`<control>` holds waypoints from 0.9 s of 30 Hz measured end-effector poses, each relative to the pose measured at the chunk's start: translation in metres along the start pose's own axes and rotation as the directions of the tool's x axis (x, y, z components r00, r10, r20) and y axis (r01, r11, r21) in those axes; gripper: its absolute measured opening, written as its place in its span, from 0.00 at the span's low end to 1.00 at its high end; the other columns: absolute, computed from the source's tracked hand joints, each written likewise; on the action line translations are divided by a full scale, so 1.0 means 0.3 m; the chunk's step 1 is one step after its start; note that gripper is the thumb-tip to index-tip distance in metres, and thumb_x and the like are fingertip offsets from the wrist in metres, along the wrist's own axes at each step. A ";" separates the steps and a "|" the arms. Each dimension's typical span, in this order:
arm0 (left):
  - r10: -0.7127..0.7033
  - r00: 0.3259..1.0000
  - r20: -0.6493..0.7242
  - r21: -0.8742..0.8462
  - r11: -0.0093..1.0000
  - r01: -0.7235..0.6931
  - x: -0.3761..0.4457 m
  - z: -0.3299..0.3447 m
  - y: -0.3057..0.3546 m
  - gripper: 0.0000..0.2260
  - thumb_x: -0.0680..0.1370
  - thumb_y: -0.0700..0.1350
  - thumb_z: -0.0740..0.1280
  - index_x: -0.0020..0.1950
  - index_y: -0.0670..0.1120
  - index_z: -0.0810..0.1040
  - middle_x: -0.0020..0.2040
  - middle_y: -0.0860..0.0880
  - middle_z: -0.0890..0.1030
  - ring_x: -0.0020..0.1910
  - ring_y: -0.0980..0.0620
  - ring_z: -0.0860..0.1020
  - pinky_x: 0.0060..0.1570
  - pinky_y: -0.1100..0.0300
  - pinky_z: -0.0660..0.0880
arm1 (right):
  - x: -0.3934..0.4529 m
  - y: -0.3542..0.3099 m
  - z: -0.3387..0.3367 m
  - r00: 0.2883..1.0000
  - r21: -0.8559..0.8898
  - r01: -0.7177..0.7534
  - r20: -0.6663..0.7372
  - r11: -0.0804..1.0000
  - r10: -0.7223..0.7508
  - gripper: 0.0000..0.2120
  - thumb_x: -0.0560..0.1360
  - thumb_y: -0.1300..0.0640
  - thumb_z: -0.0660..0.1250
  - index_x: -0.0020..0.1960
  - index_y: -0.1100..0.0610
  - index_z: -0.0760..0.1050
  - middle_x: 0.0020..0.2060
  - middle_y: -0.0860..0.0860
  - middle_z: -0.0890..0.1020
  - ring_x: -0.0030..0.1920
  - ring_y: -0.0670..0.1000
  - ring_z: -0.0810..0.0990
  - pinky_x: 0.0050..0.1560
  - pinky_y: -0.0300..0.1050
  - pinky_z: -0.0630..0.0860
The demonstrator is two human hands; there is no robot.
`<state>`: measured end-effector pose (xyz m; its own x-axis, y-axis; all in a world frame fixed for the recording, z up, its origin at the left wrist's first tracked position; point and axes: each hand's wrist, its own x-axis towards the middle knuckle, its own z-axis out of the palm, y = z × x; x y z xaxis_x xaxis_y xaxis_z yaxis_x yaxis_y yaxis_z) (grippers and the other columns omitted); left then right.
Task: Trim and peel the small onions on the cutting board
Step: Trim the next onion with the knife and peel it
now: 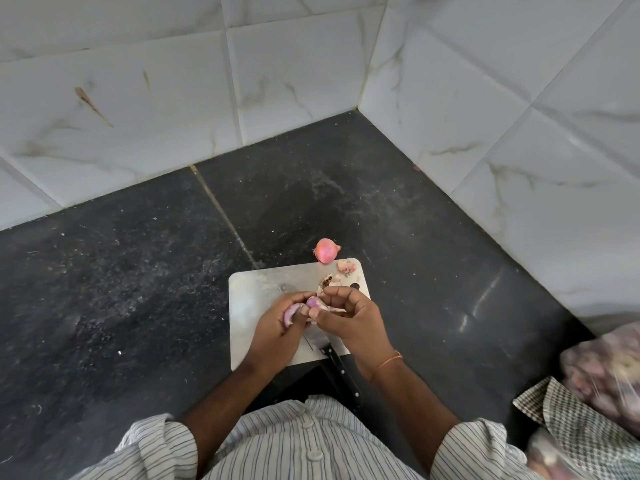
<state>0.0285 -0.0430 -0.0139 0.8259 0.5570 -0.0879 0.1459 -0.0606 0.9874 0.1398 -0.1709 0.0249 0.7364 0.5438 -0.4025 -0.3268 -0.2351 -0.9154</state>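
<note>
Both hands meet over the middle of the board. The left hand has its grip closed round a small purple onion, with a curl of purple skin pinched under its thumb. The right hand pinches a pale strip of peel coming off that same onion, fingers curled in.

Beyond the hands, past the board's far edge, one unpeeled pink onion sits on the dark speckled bench, touching the board's rim. Two small heaps of scraps lie at the board's far right corner.

Under the wrists a knife lies with its black riveted handle hanging off the near edge.

The board is pale, flat, round-cornered. Wide bare bench stretches left and beyond the hands to white marbled tiles. Far right, a checked cloth.
</note>
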 end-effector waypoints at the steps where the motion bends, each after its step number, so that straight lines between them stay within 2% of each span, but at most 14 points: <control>1: 0.045 0.999 0.017 0.084 0.995 -0.047 0.006 -0.014 -0.013 0.12 0.86 0.42 0.67 0.64 0.57 0.82 0.59 0.60 0.85 0.61 0.57 0.83 0.60 0.67 0.78 | -0.001 0.005 -0.001 1.000 -0.002 -0.020 -0.001 1.000 0.020 0.24 0.70 0.59 0.84 0.64 0.56 0.82 0.55 0.53 0.89 0.58 0.54 0.88 0.63 0.56 0.84; 5: 0.099 0.986 0.137 0.363 0.921 -0.143 0.021 -0.071 -0.033 0.13 0.84 0.47 0.71 0.68 0.55 0.81 0.61 0.64 0.83 0.61 0.67 0.80 0.62 0.70 0.76 | -0.001 0.025 -0.011 0.995 -0.040 -0.099 -0.011 0.994 0.098 0.25 0.67 0.57 0.87 0.61 0.55 0.82 0.53 0.52 0.89 0.56 0.53 0.88 0.63 0.57 0.84; 7: 0.104 0.976 0.189 0.437 0.882 -0.178 0.026 -0.078 -0.034 0.14 0.83 0.48 0.71 0.68 0.55 0.81 0.60 0.62 0.84 0.59 0.66 0.80 0.61 0.70 0.75 | 0.000 0.027 -0.019 0.994 -0.066 -0.105 -0.021 0.992 0.104 0.25 0.66 0.57 0.87 0.60 0.53 0.82 0.52 0.52 0.89 0.56 0.52 0.88 0.62 0.54 0.84; 12: 0.078 0.976 0.206 0.470 0.866 -0.169 0.039 -0.061 -0.028 0.12 0.82 0.51 0.71 0.65 0.55 0.81 0.58 0.61 0.84 0.55 0.62 0.81 0.56 0.68 0.77 | 0.002 0.019 -0.031 0.996 -0.093 -0.090 -0.022 0.992 0.089 0.22 0.68 0.59 0.86 0.59 0.54 0.82 0.51 0.51 0.89 0.54 0.51 0.88 0.55 0.45 0.85; 15: 0.064 0.984 0.168 0.470 0.872 -0.137 0.043 -0.051 -0.024 0.08 0.82 0.50 0.71 0.61 0.55 0.82 0.55 0.61 0.84 0.53 0.62 0.81 0.54 0.66 0.78 | 0.005 0.026 -0.026 0.996 -0.101 -0.092 -0.002 0.991 0.092 0.24 0.68 0.61 0.86 0.60 0.55 0.82 0.52 0.51 0.89 0.54 0.51 0.89 0.56 0.44 0.84; 20: -0.014 0.995 0.102 0.279 0.960 -0.015 0.047 -0.045 -0.010 0.09 0.84 0.45 0.71 0.60 0.59 0.84 0.53 0.65 0.86 0.57 0.65 0.83 0.57 0.72 0.76 | 0.024 0.026 -0.030 0.996 -0.075 -0.088 -0.006 0.993 0.088 0.26 0.68 0.62 0.85 0.63 0.55 0.80 0.55 0.51 0.89 0.56 0.52 0.88 0.61 0.49 0.84; 23: -0.125 0.986 0.108 0.054 0.991 0.120 0.050 -0.038 -0.008 0.09 0.84 0.43 0.70 0.61 0.54 0.86 0.55 0.59 0.88 0.56 0.58 0.85 0.59 0.61 0.81 | 0.037 0.025 -0.047 0.998 -0.066 -0.070 -0.008 0.995 0.070 0.29 0.68 0.64 0.84 0.66 0.55 0.79 0.57 0.52 0.88 0.58 0.55 0.88 0.62 0.51 0.84; 27: -0.178 0.980 0.088 -0.088 0.979 0.185 0.053 -0.019 -0.019 0.08 0.85 0.45 0.71 0.61 0.51 0.87 0.55 0.52 0.89 0.55 0.52 0.87 0.59 0.53 0.83 | 0.043 0.032 -0.056 0.997 -0.004 -0.070 -0.024 0.998 0.070 0.32 0.66 0.63 0.85 0.67 0.54 0.78 0.59 0.56 0.86 0.57 0.53 0.87 0.61 0.50 0.84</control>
<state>0.0377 -0.0289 -0.0201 0.8317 0.4834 -0.2731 0.2478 0.1169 0.9617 0.1562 -0.1797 0.0108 0.7260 0.5065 -0.4652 -0.3751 -0.2754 -0.8851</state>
